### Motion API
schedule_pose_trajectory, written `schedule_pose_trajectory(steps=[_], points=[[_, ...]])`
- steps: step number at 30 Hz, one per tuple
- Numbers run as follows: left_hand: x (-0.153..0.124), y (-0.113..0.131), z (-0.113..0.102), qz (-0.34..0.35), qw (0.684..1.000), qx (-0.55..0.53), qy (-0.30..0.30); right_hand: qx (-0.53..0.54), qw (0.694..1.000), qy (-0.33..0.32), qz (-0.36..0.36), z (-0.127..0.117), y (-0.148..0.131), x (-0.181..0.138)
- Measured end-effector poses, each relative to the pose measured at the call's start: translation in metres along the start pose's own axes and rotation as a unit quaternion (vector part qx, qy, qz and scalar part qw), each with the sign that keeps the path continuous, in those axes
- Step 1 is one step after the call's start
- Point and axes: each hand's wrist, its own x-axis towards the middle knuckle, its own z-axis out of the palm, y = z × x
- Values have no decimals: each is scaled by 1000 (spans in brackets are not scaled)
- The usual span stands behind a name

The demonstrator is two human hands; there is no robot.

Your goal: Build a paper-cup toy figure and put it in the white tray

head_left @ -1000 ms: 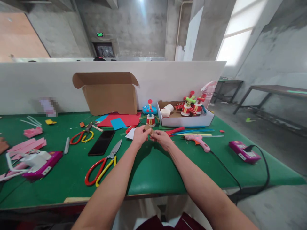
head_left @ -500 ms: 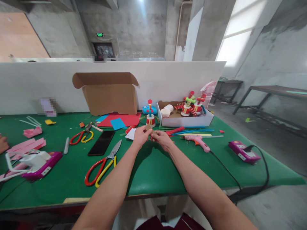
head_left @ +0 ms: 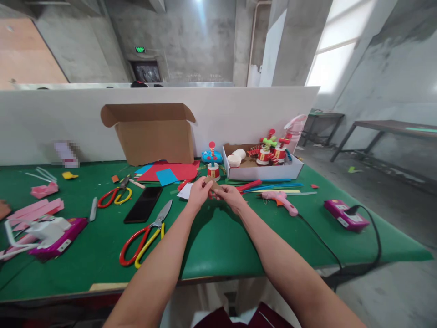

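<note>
**Card scrap [head_left: 212, 184] pinched between left hand [head_left: 198, 194] and right hand [head_left: 232, 197]**

Green counter [head_left: 218, 255], matte and felt-like, spreads under both hands. A white partition [head_left: 68, 123] closes it off on the far side. Against the partition, ahead and to the left of the left hand, stands an open cardboard box [head_left: 153, 134] of plain brown corrugated board, its lid flap raised. Ahead of the right hand sits a shallow white box [head_left: 262, 173]. It holds paper cups and several finished-looking figures, which are red-banded cups with concertina-folded arms and bright knobs.

A flat red paper sheet [head_left: 180, 171] with a blue square [head_left: 166, 176] on it lies just beyond the left hand. Long red-and-yellow scissors [head_left: 145, 234] lie nearer the body on that hand's left, blades partly open, with a glossy black phone [head_left: 143, 204] just past them. To the right of the right hand a pink glue gun [head_left: 278, 200] lies on its side, its black cable running off toward the near edge. One cup figure [head_left: 214, 166] stands alone just beyond the fingertips.

Both hands are closed in fingertip pinches, the left on the scrap's left edge and the right on its right. They hold it just above the counter. The scrap is small, brown and stiff-looking, and its outline is too small to make out.

Judging by this, several figures are done and boxed. The scrap looks at an early stage, bare and joined to nothing, and the glue gun lies untouched.
</note>
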Motion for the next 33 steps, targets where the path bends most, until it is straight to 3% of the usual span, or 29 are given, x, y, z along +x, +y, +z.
schedule_pose_trajectory(steps=[4,10,28,33], points=[[3,-2,-6,-8,997,-72,-14,28,1000,13,-3,-1,-3,2],[-1,1,-4,-2,999,-32,-12,46,998,51,-7,-3,-6,1],[-1,1,-3,-24,998,-55,-16,-30,997,68,-26,-4,-9,-1],[-4,5,-2,-10,1000,15,-15,-26,995,97,-28,-3,-4,1]])
